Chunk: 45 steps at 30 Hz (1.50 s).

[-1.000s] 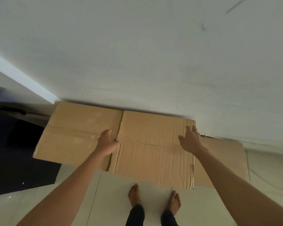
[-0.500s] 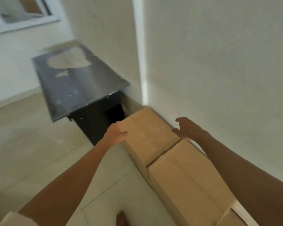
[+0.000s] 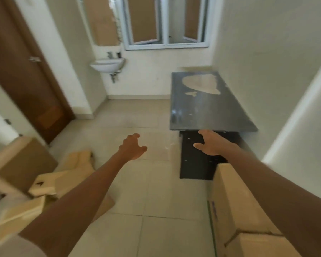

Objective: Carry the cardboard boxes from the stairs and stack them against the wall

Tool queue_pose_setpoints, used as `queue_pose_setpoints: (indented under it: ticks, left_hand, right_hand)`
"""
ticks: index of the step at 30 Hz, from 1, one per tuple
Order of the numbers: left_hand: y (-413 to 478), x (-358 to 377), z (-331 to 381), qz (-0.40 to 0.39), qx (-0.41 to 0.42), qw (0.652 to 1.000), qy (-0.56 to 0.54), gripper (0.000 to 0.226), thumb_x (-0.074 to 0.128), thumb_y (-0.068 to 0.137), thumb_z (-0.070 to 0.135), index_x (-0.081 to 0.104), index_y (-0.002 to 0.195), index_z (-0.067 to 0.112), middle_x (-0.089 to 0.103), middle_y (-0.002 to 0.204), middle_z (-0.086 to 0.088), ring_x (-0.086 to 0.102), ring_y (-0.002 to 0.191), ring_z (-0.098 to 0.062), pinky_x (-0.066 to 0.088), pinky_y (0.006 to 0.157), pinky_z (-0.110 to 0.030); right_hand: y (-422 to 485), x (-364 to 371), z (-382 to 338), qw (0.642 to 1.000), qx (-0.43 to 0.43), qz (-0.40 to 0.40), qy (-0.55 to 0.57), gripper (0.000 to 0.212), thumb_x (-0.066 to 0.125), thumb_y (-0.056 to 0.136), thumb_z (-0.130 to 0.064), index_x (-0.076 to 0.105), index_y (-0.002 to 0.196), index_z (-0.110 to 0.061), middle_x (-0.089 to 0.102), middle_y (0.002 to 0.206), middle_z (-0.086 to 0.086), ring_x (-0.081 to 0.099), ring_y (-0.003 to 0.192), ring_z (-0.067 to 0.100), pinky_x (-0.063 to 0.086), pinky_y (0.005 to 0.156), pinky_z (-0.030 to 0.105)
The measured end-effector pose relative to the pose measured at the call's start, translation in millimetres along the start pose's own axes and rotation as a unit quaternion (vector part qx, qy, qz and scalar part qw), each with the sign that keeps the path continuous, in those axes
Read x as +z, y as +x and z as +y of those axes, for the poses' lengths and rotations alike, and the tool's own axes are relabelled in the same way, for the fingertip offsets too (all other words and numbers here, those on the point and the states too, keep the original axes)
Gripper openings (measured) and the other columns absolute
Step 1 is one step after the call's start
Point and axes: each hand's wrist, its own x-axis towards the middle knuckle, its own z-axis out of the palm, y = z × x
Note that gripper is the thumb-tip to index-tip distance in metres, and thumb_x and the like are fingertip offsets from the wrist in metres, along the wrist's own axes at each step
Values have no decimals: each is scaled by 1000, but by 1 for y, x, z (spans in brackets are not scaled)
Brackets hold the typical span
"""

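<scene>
**Q:** Nearest item?
**A:** Stacked cardboard boxes (image 3: 230,197), near right, lying along the right wall (image 3: 295,136). Your right forearm passes over them. I cannot tell if it touches.

**Q:** My hands?
**A:** Left grip (image 3: 132,147): released, fingers loosely curled, nothing held, above the floor (image 3: 152,191) at mid-scene. Right grip (image 3: 210,143): released, fingers spread, nothing held, in front of the near edge of the dark table (image 3: 208,108) and apart from the boxes.

**Q:** Stock left to move?
**A:** Near left, one brown cardboard box (image 3: 24,164). Just to its right, pale flattened cardboard (image 3: 72,175) lies on the floor. Blur hides whether either rests on stairs, and no stairs show plainly.

**Q:** Far end?
**A:** The table runs along the right wall. Then a wall sink (image 3: 107,65), a window (image 3: 165,21) and, on the left, a brown door (image 3: 26,75).

**Q:** Which step am I at?
**A:** By my judgement you are between loads. Boxes are already at the wall and you have none in hand.

**Q:** What does the next move need?
**A:** Probably a turn to the left, with both grips set on opposite sides of the brown box. Lift it level, carry it across the floor and set it flush against the wall, on or beside the stack.
</scene>
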Motion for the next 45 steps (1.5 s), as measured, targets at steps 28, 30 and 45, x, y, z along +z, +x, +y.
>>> queue_pose_setpoints:
  ticks: [28,30,45]
  left_hand:
    - [-114,-266,-385,252,-310,917,-28,69,63,88,33,34,144,5,37,147,-16,38,134,-32,35,109,-42]
    - [-109,-270,-392,258,-325,909,-26,69,62,89,34,33,144,4,37,149,-16,36,135,-31,33,110,-41]
    - [15,-261,-405,303,-422,851,-78,65,57,93,32,30,146,6,34,150,-15,34,137,-31,33,108,-41]
  right_hand:
    - [124,67,-539,916,-393,-65,-45,74,53,95,-44,18,153,-15,16,160,7,28,143,27,31,113,44]
    - [138,67,-557,907,-413,-71,-46,74,54,95,-43,18,154,-16,17,160,8,26,144,27,30,114,44]
    - [307,55,-629,841,-521,-129,-67,70,54,96,-39,21,152,-13,22,159,7,29,142,28,30,113,45]
